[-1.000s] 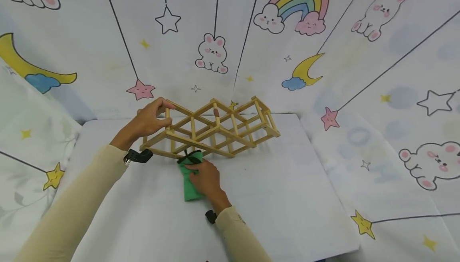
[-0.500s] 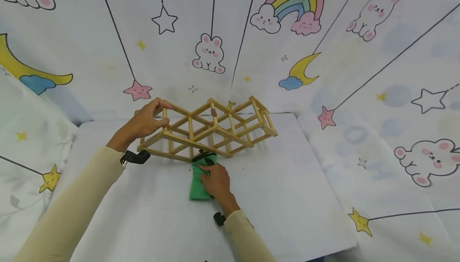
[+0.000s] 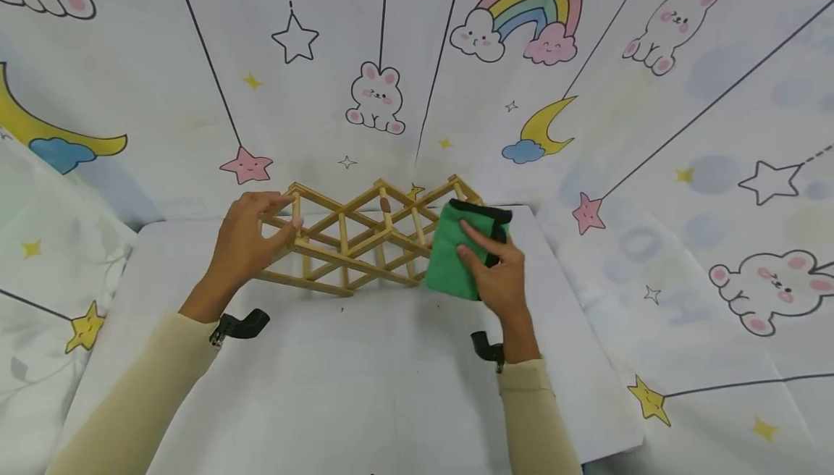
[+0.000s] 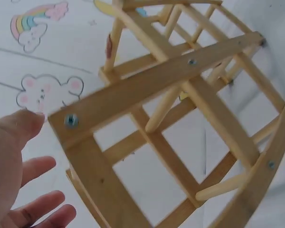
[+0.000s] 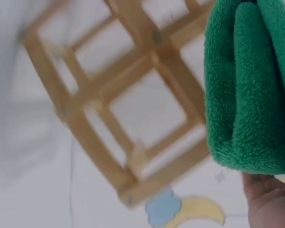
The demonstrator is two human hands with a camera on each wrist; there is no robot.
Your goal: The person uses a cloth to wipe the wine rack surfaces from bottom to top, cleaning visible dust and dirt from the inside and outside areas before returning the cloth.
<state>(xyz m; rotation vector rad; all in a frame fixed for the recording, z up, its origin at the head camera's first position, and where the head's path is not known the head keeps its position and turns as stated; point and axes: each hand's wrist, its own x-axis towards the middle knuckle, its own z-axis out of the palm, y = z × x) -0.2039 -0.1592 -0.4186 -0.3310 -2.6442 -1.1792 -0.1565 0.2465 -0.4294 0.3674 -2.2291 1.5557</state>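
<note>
A wooden expanding rack [image 3: 365, 240] of crossed slats and dowels stands stretched out near the back of the white tabletop. At its left end, my left hand [image 3: 242, 237] has fingers spread around the end dowel in the head view. In the left wrist view, the fingers [image 4: 42, 168] are loosely extended beside the bolted slat corner, with small gaps to the wood. My right hand [image 3: 503, 272] holds up a folded green towel [image 3: 449, 254] with black edging, in front of the rack's right part. The towel's fuzzy pile [image 5: 256, 95] fills the right side of the right wrist view.
The white tabletop [image 3: 365, 381] extends toward me, its right edge slanting away. A white cloth backdrop [image 3: 313, 113] printed with rabbits, stars and a rainbow rises close behind the rack and on both sides.
My right hand has carried the towel up and to the right, from below the rack's middle to its right part. My left hand has shifted slightly and loosened from the end dowel.
</note>
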